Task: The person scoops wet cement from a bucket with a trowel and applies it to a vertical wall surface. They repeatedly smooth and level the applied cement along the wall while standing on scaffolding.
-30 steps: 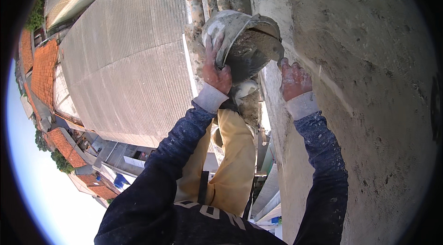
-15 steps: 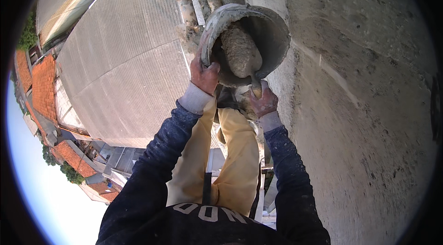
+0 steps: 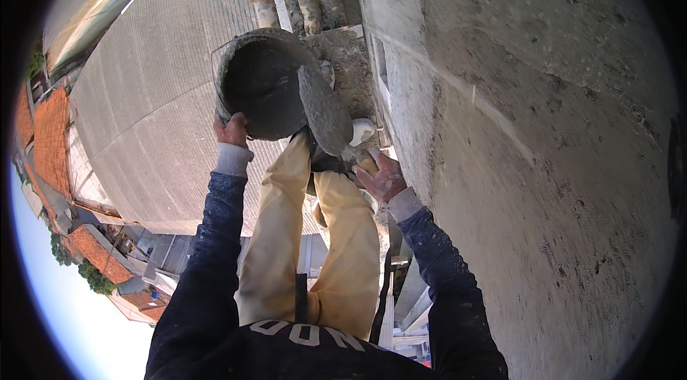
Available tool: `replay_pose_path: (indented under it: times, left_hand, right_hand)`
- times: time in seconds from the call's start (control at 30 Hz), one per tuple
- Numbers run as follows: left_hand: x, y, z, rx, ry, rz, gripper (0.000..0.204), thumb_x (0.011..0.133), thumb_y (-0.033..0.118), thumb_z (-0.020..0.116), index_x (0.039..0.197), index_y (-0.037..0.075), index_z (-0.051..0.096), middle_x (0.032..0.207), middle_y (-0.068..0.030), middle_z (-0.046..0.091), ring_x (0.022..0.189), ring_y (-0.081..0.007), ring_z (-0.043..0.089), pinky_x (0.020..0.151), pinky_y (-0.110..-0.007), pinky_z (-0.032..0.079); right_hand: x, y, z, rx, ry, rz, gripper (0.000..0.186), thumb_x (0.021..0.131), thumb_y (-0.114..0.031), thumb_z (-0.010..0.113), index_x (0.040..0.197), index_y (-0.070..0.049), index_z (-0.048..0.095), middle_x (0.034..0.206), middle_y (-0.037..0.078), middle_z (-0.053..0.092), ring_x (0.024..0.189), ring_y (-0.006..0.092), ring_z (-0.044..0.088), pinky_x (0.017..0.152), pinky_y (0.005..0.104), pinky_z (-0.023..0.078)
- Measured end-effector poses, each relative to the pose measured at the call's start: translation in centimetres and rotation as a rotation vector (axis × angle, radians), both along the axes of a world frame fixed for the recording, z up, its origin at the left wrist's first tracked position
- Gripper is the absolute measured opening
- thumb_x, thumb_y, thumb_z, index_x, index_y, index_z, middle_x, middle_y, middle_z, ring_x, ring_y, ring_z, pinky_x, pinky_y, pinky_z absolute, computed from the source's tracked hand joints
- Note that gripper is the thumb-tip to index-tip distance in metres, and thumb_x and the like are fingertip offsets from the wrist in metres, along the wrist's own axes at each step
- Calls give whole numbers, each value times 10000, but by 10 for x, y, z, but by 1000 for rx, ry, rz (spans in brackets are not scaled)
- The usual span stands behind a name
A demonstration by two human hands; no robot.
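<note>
My left hand [image 3: 232,129] is closed on the near left rim of a mortar-crusted bucket [image 3: 236,72], which tilts so that its mouth faces me. Grey wet mortar lies inside, partly in shadow. To the bucket's right, my right hand [image 3: 383,177] grips the wooden handle of a trowel [image 3: 325,111]. The trowel's blade is coated with grey mortar and overlaps the bucket's right rim in the picture; whether the two touch I cannot tell.
A rough plastered wall [image 3: 529,187] rises along my right. Mortar-stained planks [image 3: 343,58] lie ahead beneath the bucket. On the left, a corrugated roof [image 3: 172,101] spreads out below, with orange tiled roofs [image 3: 54,144] beyond.
My left hand has moved the bucket left and slightly down in the picture. The trowel has come out of the bucket to its right side, and my right hand has shifted a little left and lower.
</note>
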State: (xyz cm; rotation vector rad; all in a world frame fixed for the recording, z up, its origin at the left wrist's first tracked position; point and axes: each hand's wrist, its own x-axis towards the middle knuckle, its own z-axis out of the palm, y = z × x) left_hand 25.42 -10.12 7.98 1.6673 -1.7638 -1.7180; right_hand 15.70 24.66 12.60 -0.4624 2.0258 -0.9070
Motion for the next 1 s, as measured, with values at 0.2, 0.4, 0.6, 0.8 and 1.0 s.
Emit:
replay_pose_path:
  times: [0.2, 0.4, 0.6, 0.8, 1.0]
  left_hand:
    - [53, -44, 8, -51, -292, 80, 483, 686, 86, 558, 1152, -43, 546, 884, -97, 594, 729, -221, 541, 689, -339, 493]
    - [66, -30, 39, -66, -157, 125, 443, 706, 68, 559, 1135, -44, 548, 843, -83, 583, 712, -203, 539, 644, -322, 474]
    - [53, -1, 47, 131, -238, 308, 470, 700, 69, 580, 1150, -37, 495, 902, -104, 586, 755, -239, 571, 661, -362, 505]
    - [31, 15, 64, 194, -41, 336, 409, 713, 39, 556, 1120, 6, 536, 902, -104, 600, 751, -253, 603, 662, -366, 523]
    - [13, 10, 75, 221, -161, 254, 383, 713, 16, 544, 1096, 11, 556, 845, -82, 610, 675, -224, 596, 626, -333, 503]
  right_hand:
    - [-187, 36, 1, 427, -1, -335, 488, 901, -359, 637, 1266, -47, 547, 844, 117, 658, 602, 207, 586, 571, 343, 509]
    - [-181, 116, 148, 292, 289, -633, 452, 902, -257, 659, 1262, -17, 528, 811, 79, 625, 597, 125, 578, 501, 291, 470]
    - [-150, 128, 98, 504, 450, -381, 518, 866, -278, 663, 1283, -10, 513, 1074, 237, 650, 1007, 395, 632, 873, 439, 490]
    - [-192, 70, -16, 708, 402, -241, 639, 848, -410, 639, 1332, -18, 495, 1148, 238, 642, 1072, 413, 616, 901, 479, 484]
    - [-269, 46, -22, 692, 371, -344, 660, 861, -429, 622, 1394, -79, 453, 1233, 236, 607, 1132, 408, 589, 957, 464, 470]
